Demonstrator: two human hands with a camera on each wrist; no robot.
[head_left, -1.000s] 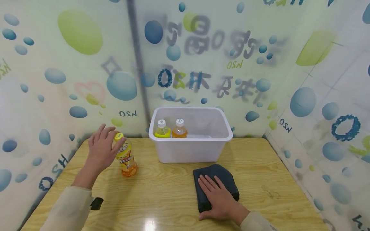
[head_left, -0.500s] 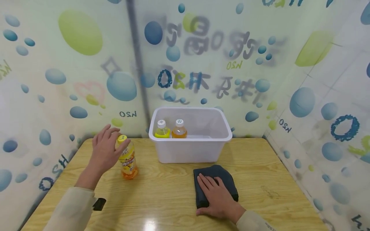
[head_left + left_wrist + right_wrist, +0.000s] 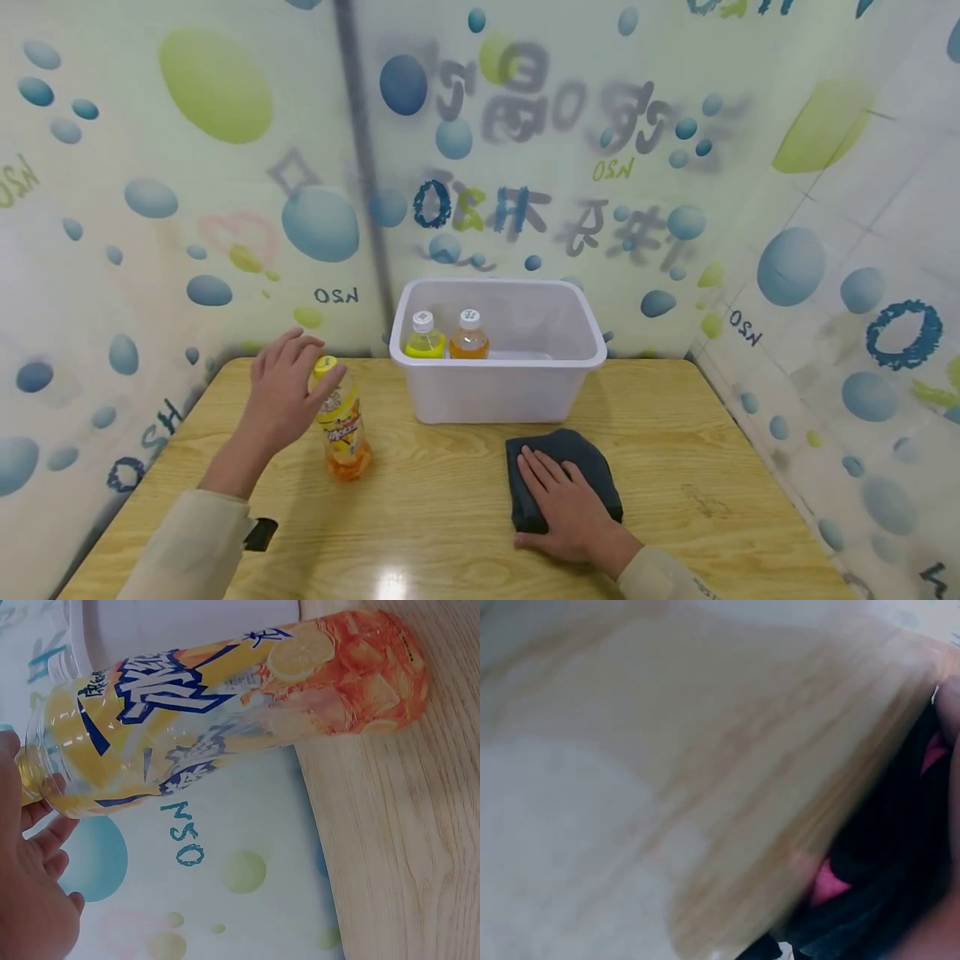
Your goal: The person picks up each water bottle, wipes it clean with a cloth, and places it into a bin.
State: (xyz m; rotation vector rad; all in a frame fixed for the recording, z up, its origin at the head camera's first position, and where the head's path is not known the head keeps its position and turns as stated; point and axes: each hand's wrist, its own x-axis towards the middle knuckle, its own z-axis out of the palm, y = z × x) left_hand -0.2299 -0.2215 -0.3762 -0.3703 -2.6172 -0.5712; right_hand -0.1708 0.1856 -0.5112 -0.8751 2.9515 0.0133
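Observation:
On the left in the head view, my left hand (image 3: 281, 396) pinches a plastic drink bottle (image 3: 345, 433) around its yellow cap. The bottle leans a little, its base close over the table. Its yellow label with blue lettering (image 3: 169, 686) and the orange-slice print near its base show in the left wrist view. My right hand (image 3: 566, 508) rests with fingers straight on a folded dark cloth (image 3: 588, 467), at front right of the bin. Dark fabric (image 3: 892, 832) with pink patches fills the right edge of the blurred right wrist view.
A white plastic bin (image 3: 495, 396) stands at the back middle of the wooden table (image 3: 435, 517). Inside, at its left end, are a white-capped bottle of yellow drink (image 3: 425, 343) and one of orange drink (image 3: 469, 343). A curtain (image 3: 510, 133) printed with bubbles hangs behind.
My left hand and the bottle have moved slightly to the right and nearer to me. The right hand stays on the cloth, which has barely shifted.

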